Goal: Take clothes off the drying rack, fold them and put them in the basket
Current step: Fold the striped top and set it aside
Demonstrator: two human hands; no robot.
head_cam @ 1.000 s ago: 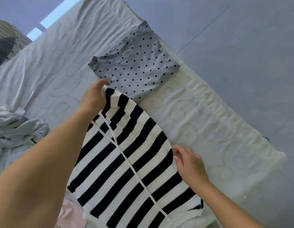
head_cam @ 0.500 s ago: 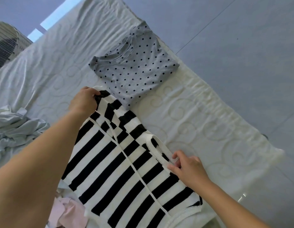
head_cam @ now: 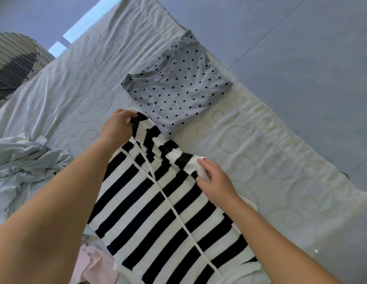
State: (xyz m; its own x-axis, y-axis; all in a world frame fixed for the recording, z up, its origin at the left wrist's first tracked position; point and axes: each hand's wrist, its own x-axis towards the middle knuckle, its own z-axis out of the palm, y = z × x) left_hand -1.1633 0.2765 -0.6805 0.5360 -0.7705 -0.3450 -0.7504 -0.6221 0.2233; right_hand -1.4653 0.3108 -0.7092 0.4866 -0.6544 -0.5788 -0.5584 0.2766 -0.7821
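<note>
**On the bed: two hands hold a striped top**

On the white bed [head_cam: 260,150], right in front of the person, lies a black and white striped top [head_cam: 158,212]. It is spread out flat for most of its length, with thin white seams running along it. Its far end is bunched up and partly folded over.

The left hand [head_cam: 117,126] grips the far corner of the striped top, with its fingers curled round a black edge. The right hand [head_cam: 214,181] pinches a white hem on the right side of the top, between thumb and fingers. That bit of cloth is lifted a little and turned over. Both bare arms reach out over the top.

Just past the striped top sits a grey dotted shirt [head_cam: 178,89]. It is folded into a neat block, with its neck hole facing up. Its near corner touches the striped top.

On the left side of the bed is a heap of pale blue clothes [head_cam: 24,160], all crumpled. A pink cloth [head_cam: 94,263] peeks out near the bottom, beside the left arm and partly under the striped top.

A ribbed basket [head_cam: 12,62] stands at the far left, past the edge of the bed, cut off by the edge of the view. Grey floor [head_cam: 301,37] with thin lines lies to the right of the bed.
</note>
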